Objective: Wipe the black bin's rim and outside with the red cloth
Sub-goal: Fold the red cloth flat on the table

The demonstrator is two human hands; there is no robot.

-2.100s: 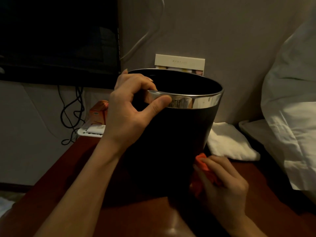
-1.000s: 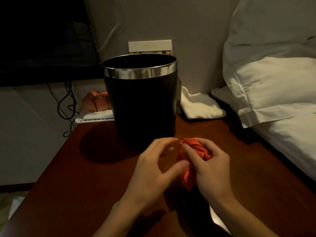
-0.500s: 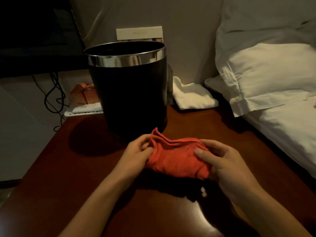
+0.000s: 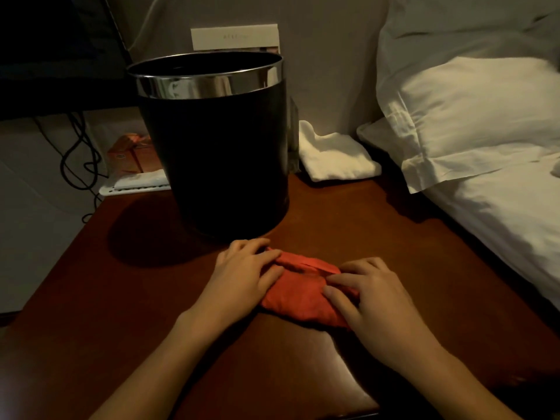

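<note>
The black bin [image 4: 224,159] with a shiny metal rim [image 4: 209,83] stands upright on the dark red table [image 4: 121,298], untouched. In front of it the red cloth [image 4: 303,295] lies folded on the table. My left hand [image 4: 242,280] presses flat on the cloth's left end with straight fingers. My right hand [image 4: 369,301] rests flat on its right end, fingers pointing left over the fold. Both hands hide the cloth's ends.
A folded white towel [image 4: 333,153] lies behind the bin on the right. Orange boxes [image 4: 133,153] on a white tray sit left of the bin, with black cables [image 4: 75,153] hanging beyond. White pillows and bedding [image 4: 472,116] border the table's right side. A card [image 4: 235,37] leans on the wall.
My hands left the bin, took the cloth between them, spread it and laid it folded on the table. Both now press it flat.
</note>
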